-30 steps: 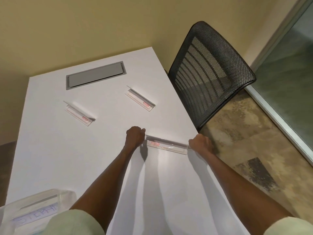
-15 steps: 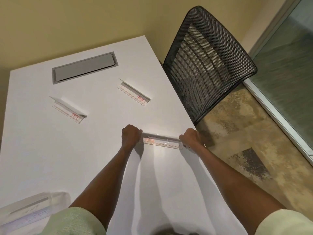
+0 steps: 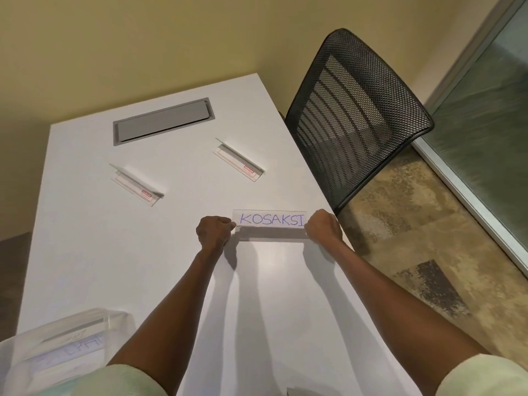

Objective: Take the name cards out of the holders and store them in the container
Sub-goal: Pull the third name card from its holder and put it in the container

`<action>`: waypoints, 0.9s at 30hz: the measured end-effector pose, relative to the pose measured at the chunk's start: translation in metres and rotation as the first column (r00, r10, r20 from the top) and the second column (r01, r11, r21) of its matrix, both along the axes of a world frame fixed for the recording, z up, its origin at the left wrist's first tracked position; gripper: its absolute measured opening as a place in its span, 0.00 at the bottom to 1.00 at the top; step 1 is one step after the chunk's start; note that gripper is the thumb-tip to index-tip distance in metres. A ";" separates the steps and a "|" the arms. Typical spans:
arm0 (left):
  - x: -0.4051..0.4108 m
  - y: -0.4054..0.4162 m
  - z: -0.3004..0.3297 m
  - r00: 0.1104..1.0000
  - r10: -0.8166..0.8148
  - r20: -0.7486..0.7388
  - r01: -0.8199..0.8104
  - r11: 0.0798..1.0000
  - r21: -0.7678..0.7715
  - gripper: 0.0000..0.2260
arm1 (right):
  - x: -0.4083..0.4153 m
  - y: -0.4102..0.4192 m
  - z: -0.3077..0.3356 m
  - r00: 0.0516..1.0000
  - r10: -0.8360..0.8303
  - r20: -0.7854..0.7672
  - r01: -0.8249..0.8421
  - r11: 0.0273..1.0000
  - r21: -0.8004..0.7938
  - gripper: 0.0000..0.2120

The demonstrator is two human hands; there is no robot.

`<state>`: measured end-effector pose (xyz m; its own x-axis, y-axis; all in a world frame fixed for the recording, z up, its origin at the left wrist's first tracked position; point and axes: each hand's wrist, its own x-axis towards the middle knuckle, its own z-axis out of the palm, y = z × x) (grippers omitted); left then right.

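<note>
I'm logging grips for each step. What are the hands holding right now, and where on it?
The left hand and right hand grip the clear holder with the KOSAKSI card, one at each short end.

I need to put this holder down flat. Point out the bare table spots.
Widest bare patch: left of the left hand, between the near-left holder and the container. Also bare: the table between both forearms. Crowded: the far strip around the grey hatch and the far-right holder; the right hand is at the edge.
</note>
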<state>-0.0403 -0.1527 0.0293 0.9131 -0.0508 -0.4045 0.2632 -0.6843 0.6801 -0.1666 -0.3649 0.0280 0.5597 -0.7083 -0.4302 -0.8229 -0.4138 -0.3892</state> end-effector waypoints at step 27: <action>-0.054 0.068 -0.031 0.993 0.081 0.088 -0.098 0.974 0.205 0.04 | -0.026 0.048 -0.052 0.937 0.258 0.237 -0.225 0.961 -0.159 0.09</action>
